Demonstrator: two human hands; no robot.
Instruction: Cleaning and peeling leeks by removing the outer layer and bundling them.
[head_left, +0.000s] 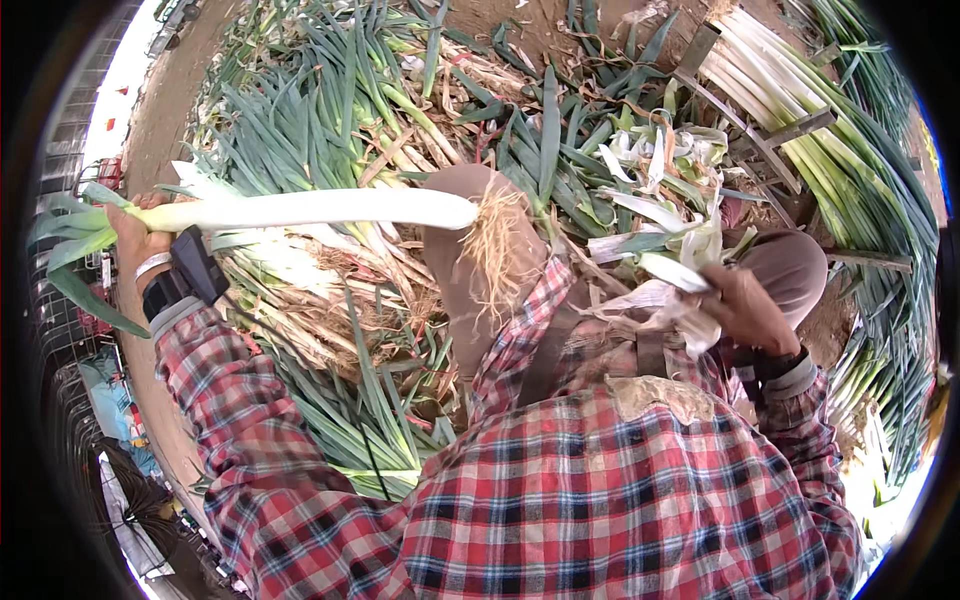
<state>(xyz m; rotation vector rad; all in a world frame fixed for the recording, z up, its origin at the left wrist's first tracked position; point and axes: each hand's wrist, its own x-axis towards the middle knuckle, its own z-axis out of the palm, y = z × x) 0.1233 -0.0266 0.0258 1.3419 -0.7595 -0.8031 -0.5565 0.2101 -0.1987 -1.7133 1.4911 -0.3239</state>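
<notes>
While the left hand (140, 241) at nine o'clock squeezes the leek (330, 209) by its leaves (84, 236), maybe keeping it clear, the right hand (748, 309) at three curls round a pale, blurry thing (672, 271).

Wire mesh (70, 330) is standing below and left of left fingers (150, 202), bending along rim of view. Light blue-and-white thing (116, 400), kind unclear, is lying farther below same fingers. Dark ribbed object (140, 500) is sitting lower still. Bare brown earth (165, 110) is showing above left fingers. Grey slat (800, 128) is jutting above and right of right fingers (715, 278); grey bar (868, 260) is poking out right of them.
</notes>
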